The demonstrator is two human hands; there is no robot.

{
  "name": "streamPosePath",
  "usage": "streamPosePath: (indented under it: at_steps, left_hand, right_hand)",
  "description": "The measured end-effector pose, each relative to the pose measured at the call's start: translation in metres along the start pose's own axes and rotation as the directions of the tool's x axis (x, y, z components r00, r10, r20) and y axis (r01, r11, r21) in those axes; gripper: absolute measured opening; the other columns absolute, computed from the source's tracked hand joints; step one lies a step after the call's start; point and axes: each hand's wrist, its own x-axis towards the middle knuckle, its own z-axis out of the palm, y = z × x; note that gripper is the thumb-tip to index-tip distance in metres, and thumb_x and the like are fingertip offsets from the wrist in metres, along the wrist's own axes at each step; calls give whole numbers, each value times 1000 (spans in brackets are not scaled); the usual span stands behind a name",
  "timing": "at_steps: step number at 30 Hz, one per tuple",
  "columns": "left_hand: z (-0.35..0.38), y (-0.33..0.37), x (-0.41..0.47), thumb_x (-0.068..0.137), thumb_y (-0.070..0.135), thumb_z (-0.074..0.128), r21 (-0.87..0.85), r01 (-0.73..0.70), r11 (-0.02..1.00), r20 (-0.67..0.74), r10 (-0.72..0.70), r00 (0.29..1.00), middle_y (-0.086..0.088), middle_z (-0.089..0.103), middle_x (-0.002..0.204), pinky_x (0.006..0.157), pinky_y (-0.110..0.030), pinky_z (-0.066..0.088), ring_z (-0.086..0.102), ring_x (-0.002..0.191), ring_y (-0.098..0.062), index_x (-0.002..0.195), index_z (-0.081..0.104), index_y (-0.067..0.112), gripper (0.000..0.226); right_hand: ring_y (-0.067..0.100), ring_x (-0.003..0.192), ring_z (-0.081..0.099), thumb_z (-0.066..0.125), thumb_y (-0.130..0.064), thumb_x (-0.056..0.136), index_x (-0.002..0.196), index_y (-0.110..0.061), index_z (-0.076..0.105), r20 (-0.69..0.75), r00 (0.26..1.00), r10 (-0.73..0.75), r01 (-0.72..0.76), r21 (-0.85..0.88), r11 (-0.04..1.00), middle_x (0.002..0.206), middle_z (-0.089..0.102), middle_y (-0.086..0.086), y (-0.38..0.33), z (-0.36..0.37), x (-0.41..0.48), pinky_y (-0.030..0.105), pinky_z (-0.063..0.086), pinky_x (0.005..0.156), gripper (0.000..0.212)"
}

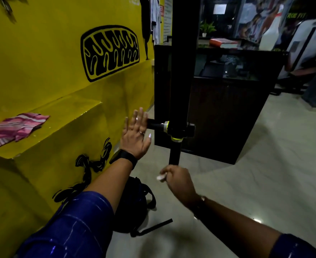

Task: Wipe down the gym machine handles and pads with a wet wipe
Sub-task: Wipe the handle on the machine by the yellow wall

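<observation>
Short black cylindrical handle (154, 125) juts sideways from tall black upright post (179, 71), close to the yellow painted wall (41, 62). Matte and dark, with a silvery collar and a yellow-green band at the joint. Left hand (135, 134) flat, fingers straight and spread, palm at the handle's free end. Right hand (177, 178) just under the post's lower end, fingers curled tight round a crumpled white wet wipe (161, 177); contact with the post unclear. Best approach, I'd judge: brace with the left, open the wipe out, wrap it fully round the grip, twist while sliding from joint to tip, finish on the end cap.
</observation>
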Motion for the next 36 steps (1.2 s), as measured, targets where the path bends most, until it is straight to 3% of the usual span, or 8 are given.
streamPosePath:
  at_steps: [2, 4, 7, 10, 14, 19, 31, 36]
  left_hand:
    - [-5, -5, 3, 92, 34, 33, -197, 278, 940, 102, -262, 960, -1, -5, 163, 120, -33, -8, -11, 148, -10, 155, -2, 17, 75]
    - [-12, -5, 9, 97, 35, 26, -449, 570, 688, 257, -512, 820, -7, 5, 163, 119, -33, 0, -4, 150, -16, 156, 5, 18, 64]
    - [-15, -2, 26, 107, 30, 20, -715, 699, 9, 529, -646, 550, -4, 29, 158, 119, -34, 13, 19, 147, -15, 155, 18, 21, 49]
    - [-17, -8, 43, 107, 30, 14, -707, 655, -267, 659, -585, 473, -10, 35, 154, 119, -42, 22, 30, 144, -24, 153, 22, 16, 49]
    - [-19, -8, 57, 107, 32, 13, -728, 611, -310, 664, -541, 516, -16, 35, 154, 107, -36, 36, 38, 139, -30, 152, 25, 9, 52]
    - [-17, -5, 57, 107, 32, 14, -755, 559, -342, 648, -515, 561, -26, 57, 131, 67, -21, 50, 69, 86, -17, 143, 37, -9, 59]
    - [-8, -11, 55, 107, 27, 21, -712, 611, -346, 693, -489, 530, -18, 48, 142, 107, -31, 37, 42, 136, -26, 142, 40, -5, 51]
    - [-3, -14, 52, 107, 25, 21, -729, 653, -207, 654, -494, 574, -15, 50, 141, 86, -27, 47, 53, 117, -23, 138, 47, -1, 48]
  right_hand:
    - [17, 67, 71, 46, 8, 91, 78, 0, 64, 323, 887, 330, -459, 536, 708, 75, 73, 6, -37, -11, 16, 23, 55, 54, 23]
    - [25, 76, 71, 36, 10, 92, 100, 7, 60, 505, 821, 265, -568, 679, 465, 88, 72, 15, -70, -25, 27, 28, 60, 67, 25]
    - [22, 88, 68, 44, 15, 90, 123, 3, 56, 385, 920, 66, -336, 692, 639, 103, 66, 11, -106, -36, 32, 29, 58, 78, 37]
    - [20, 92, 67, 50, 14, 87, 118, -2, 64, 140, 979, -148, 83, 392, 916, 105, 68, 7, -128, -36, 43, 26, 57, 76, 38]
    - [26, 92, 62, 62, 0, 82, 102, -6, 71, -163, 841, -516, 445, -335, 831, 98, 69, 12, -134, -33, 68, 40, 51, 80, 23]
    - [29, 66, 59, 80, -8, 65, 84, -8, 67, -125, 618, -776, 438, -765, 472, 72, 62, 9, -128, -15, 99, 30, 42, 50, 23]
    - [36, 133, 43, 27, -8, 95, 130, 1, 53, 409, 507, -758, 555, -828, -75, 141, 46, 26, -67, 2, 114, 47, 31, 113, 45]
    - [38, 130, 46, 36, -8, 99, 128, 6, 54, 397, 505, -766, 369, -902, -224, 134, 53, 27, -55, -16, 98, 55, 21, 116, 37]
